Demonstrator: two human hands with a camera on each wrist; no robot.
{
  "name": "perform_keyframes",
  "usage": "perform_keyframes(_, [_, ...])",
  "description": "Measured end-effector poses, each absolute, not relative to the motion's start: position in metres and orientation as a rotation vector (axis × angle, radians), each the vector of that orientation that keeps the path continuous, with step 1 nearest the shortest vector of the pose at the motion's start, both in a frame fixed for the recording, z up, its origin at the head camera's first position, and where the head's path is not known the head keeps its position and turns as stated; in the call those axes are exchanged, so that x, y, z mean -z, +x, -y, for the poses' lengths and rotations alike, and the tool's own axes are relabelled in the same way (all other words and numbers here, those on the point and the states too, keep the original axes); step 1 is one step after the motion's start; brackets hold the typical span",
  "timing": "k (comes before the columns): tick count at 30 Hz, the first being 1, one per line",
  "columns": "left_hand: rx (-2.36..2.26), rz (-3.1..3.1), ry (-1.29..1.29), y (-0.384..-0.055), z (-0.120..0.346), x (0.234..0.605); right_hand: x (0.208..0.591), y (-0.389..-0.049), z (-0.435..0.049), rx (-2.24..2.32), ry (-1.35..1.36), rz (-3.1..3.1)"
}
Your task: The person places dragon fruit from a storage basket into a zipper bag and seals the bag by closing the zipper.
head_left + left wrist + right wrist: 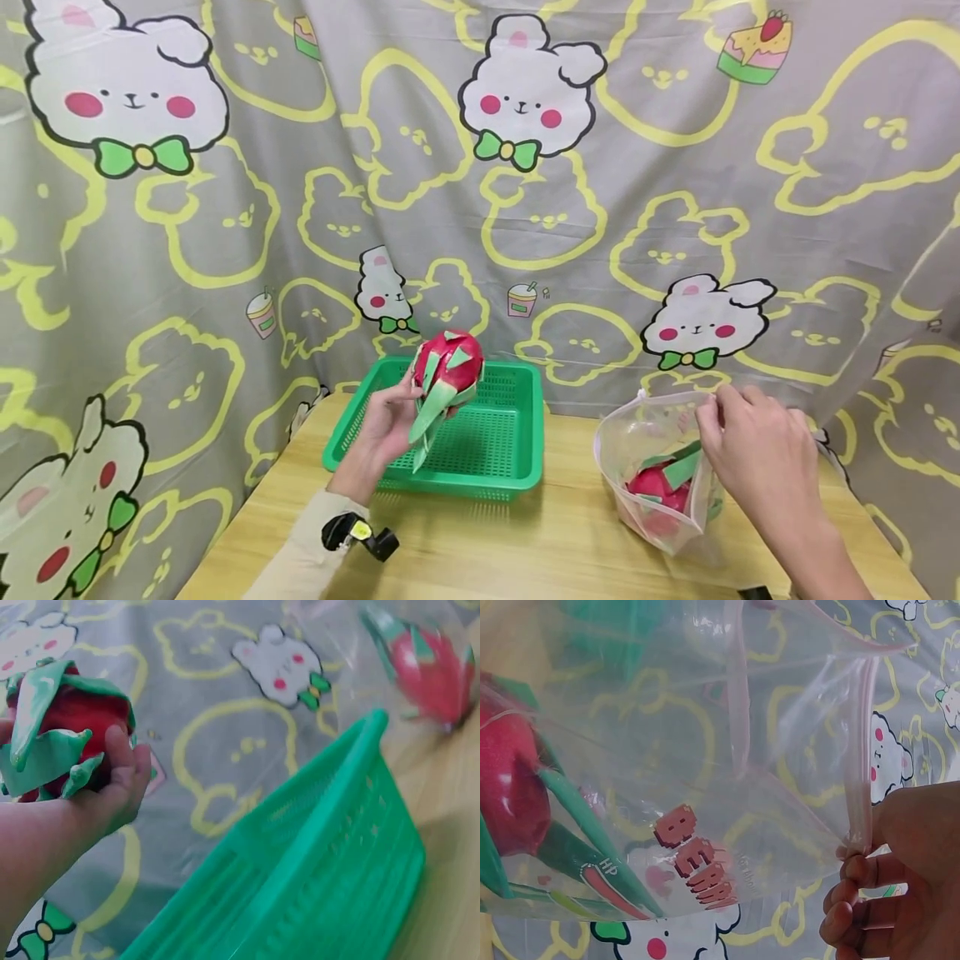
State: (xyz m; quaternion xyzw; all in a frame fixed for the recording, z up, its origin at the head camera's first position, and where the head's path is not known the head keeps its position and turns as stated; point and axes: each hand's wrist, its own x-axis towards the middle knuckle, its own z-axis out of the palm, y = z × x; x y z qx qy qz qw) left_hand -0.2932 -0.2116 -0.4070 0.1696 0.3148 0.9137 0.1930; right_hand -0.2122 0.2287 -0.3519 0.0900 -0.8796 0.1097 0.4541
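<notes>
- Close to us, at the lower right of the head view, is the right hand (pixel 765 450). We see its thumb and fingers pinch the top edge of a clear zip bag (pixel 624 433). The bag's mouth gapes wide.
- Low inside the bag we see a red dragon fruit (pixel 663 487) with green tips.
- Near the middle of the head view, the left hand (pixel 390 422) holds a second dragon fruit (pixel 459 360). We see fingers round it, and its long green tips point down.
- Behind that fruit we see a green plastic basket (pixel 533 433) on a wooden table (pixel 573 533). At the left wrist view's upper left, the fruit is up in the air, not touching the rim.
- We think the step in hand is taking one fruit between bag and basket. We can't tell which way.
- If it goes in the basket, we think the left hand must go down past the rim, then let go softly. If it goes in the bag, the left hand must swing right while the right hand holds the mouth wide.
</notes>
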Motion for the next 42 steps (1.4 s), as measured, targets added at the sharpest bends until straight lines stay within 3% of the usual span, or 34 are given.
perform_keyframes(6, [-2.553,-0.765,0.615,-0.273,0.189,0.414,0.353,-0.209,-0.231,-0.278,0.205,2.201])
perform_keyframes(22, [-2.514,-1.1,0.645,-0.242,0.14,0.415,0.351,-0.207,-0.232,-0.262,0.224,2.181])
perform_keyframes(32, [-2.29,-1.331,0.594,-0.221,0.095,0.377,0.35,-0.206,-0.232,-0.264,0.253,2.155])
perform_keyframes(42, [-2.096,-1.405,0.586,-0.218,0.049,0.364,0.353,-0.204,-0.23,-0.292,0.259,2.186])
